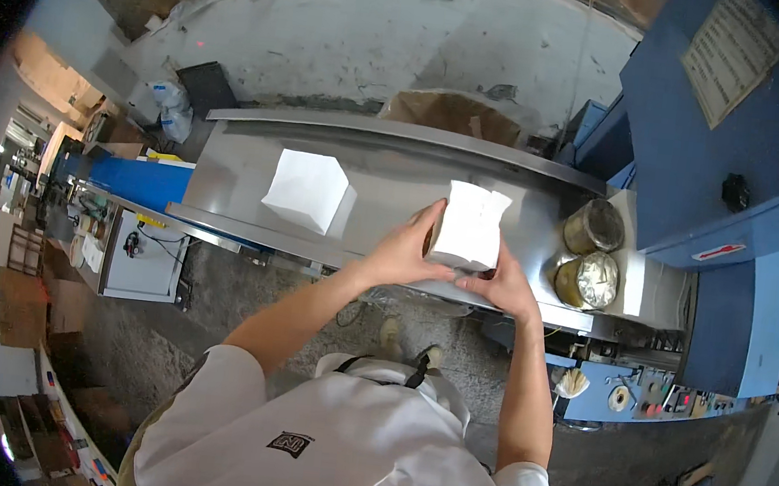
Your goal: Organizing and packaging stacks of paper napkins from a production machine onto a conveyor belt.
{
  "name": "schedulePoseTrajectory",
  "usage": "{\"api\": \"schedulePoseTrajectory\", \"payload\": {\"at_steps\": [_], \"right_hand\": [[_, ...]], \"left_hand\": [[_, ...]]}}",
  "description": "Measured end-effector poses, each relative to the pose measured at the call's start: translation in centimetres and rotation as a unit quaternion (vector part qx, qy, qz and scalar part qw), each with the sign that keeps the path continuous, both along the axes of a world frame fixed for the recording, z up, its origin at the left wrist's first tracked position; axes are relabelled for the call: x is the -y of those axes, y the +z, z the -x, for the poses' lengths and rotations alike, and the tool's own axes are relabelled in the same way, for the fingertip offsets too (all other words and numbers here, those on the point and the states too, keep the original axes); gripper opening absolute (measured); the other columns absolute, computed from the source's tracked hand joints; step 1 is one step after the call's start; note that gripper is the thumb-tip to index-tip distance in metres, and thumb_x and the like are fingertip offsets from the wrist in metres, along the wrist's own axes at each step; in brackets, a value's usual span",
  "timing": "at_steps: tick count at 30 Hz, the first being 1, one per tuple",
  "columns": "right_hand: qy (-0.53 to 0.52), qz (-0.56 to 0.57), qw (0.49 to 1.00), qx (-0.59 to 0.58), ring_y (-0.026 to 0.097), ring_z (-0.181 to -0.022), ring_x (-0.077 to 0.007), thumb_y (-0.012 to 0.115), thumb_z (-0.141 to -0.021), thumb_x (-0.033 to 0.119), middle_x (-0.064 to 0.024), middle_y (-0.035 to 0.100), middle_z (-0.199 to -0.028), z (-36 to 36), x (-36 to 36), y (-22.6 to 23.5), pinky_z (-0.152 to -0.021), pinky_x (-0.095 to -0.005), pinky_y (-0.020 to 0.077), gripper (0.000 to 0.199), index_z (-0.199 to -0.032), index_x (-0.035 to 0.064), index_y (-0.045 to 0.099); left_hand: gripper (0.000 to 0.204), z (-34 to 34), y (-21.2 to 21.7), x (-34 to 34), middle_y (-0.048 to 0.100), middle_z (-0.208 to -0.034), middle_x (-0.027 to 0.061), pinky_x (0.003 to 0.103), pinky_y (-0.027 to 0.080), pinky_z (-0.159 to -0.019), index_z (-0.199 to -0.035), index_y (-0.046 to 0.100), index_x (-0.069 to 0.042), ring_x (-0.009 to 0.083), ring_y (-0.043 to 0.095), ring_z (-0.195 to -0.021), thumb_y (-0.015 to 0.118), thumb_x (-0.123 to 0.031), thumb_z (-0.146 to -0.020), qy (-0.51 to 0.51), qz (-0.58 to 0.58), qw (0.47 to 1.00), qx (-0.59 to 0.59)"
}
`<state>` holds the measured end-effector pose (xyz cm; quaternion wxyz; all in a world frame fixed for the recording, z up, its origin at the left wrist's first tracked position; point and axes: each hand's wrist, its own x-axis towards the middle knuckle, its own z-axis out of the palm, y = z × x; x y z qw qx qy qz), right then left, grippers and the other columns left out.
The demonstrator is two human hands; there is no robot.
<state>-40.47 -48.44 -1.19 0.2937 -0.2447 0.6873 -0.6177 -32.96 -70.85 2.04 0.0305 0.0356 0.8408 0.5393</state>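
Holds a white block clamped between left hand and right hand, toward the near edge of the steel table (cannot tell whether lifted or resting). Shows a second block, also white, apart to the left, two cylinders near on the right, and a blue machine beyond.

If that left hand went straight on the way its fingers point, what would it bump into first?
The white block it is holding: the left hand lies against its left side. Past that, perhaps the metal table's far rail, though depth is hard to judge.
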Motion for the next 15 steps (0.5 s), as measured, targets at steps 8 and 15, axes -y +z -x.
{"api": "schedulePoseTrajectory", "payload": {"at_steps": [8,15], "right_hand": [[0.001,-0.114,0.993,-0.037,0.059,-0.121,-0.0280,0.086,-0.063,0.009,-0.0212,0.060,-0.131,-0.4,1.5,2.6,-0.100,-0.0390,0.0478,0.109,-0.153,0.0024,0.026],[-0.011,-0.076,0.996,-0.054,0.058,-0.121,-0.0289,0.086,-0.066,0.009,-0.0240,0.058,-0.132,-0.3,2.2,1.3,-0.095,-0.0385,0.0502,0.114,-0.155,-0.0015,0.015]], "left_hand": [[0.120,0.3,-1.3,-1.6,0.037,-0.148,0.0284,0.046,0.041,-0.109,-0.153,0.015,0.001,0.0427,0.043,-0.134,0.088,-0.035,-0.065,0.101,0.155,0.982,-0.036],[0.118,0.2,-0.6,-0.8,0.039,-0.146,0.0276,0.045,0.041,-0.108,-0.153,0.015,0.000,0.0413,0.045,-0.133,0.089,-0.031,-0.066,0.099,0.110,0.987,-0.066]]}}
